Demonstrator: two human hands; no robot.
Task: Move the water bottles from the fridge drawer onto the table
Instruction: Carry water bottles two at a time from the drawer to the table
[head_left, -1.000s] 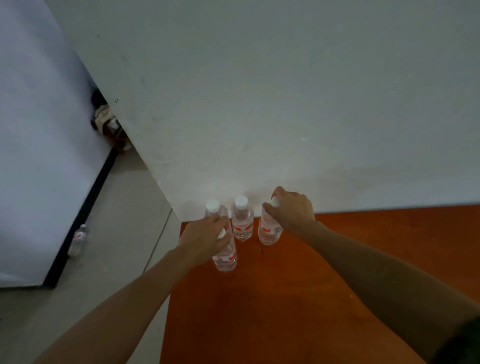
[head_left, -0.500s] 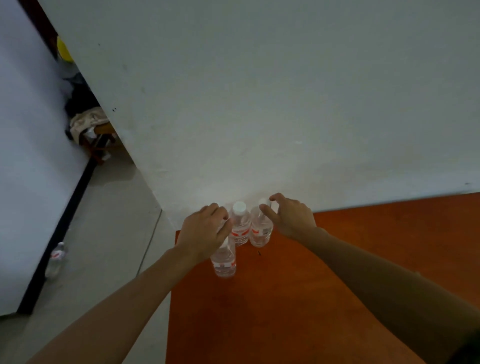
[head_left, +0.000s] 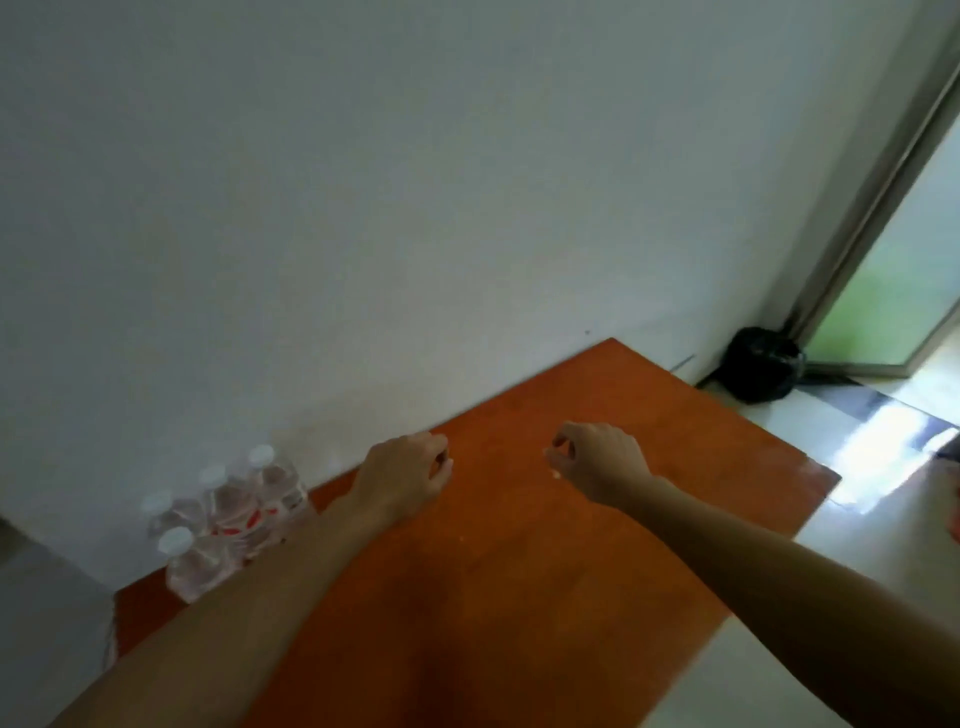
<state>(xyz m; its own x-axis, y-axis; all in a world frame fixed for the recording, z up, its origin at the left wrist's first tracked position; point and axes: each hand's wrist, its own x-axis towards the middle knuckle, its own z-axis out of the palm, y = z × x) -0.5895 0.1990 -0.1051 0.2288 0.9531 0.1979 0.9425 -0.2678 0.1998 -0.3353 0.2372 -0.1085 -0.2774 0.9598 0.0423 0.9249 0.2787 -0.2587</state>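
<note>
Water bottles (head_left: 228, 519), four clear ones with white caps and red labels, now stand clustered at the near-left corner of the orange tabletop (head_left: 519, 571) against the white wall. Half a second ago both hands were on them; now the left hand (head_left: 405, 475) and right hand (head_left: 597, 460) hover loosely curled and empty over bare wood, well clear. This batch looks delivered, so a return to the fridge drawer probably follows.

— What do we see on our table (head_left: 519, 597)?
— Four water bottles (head_left: 228, 519) clustered upright at its far left corner, against the wall (head_left: 415, 208).
— And our hands?
— Our left hand (head_left: 405, 475) and right hand (head_left: 597, 462) hover above the orange top, fingers loosely curled, holding nothing, apart from the bottles.
</note>
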